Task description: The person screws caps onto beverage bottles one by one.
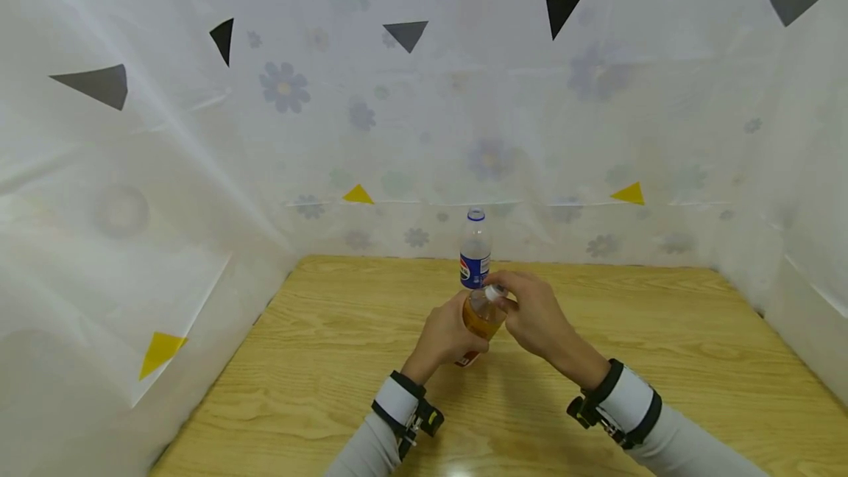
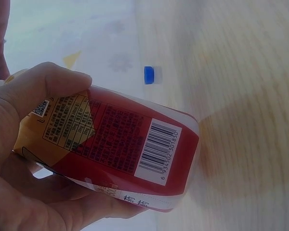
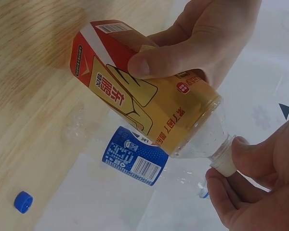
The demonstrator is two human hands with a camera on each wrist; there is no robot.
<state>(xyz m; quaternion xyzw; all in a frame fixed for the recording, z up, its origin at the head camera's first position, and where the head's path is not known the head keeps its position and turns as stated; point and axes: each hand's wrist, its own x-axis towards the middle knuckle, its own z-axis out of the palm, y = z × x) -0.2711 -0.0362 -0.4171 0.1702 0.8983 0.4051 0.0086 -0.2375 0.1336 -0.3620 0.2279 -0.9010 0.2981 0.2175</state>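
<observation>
My left hand (image 1: 442,336) grips a tilted plastic bottle (image 1: 481,315) of amber drink with a red and yellow label (image 2: 120,144), held above the wooden table (image 1: 331,359). The label also fills the right wrist view (image 3: 135,91), with the left thumb across it. My right hand (image 1: 530,311) pinches the bottle's white cap (image 3: 225,162) between thumb and fingertips; the cap sits on the neck. Just behind stands an upright clear bottle (image 1: 475,250) with a blue label (image 3: 135,159) and a blue cap (image 1: 475,216).
A loose small blue cap (image 3: 23,202) lies on the table near the back sheet, also seen in the left wrist view (image 2: 149,75). White flowered plastic sheeting (image 1: 411,131) walls the table at the back and both sides.
</observation>
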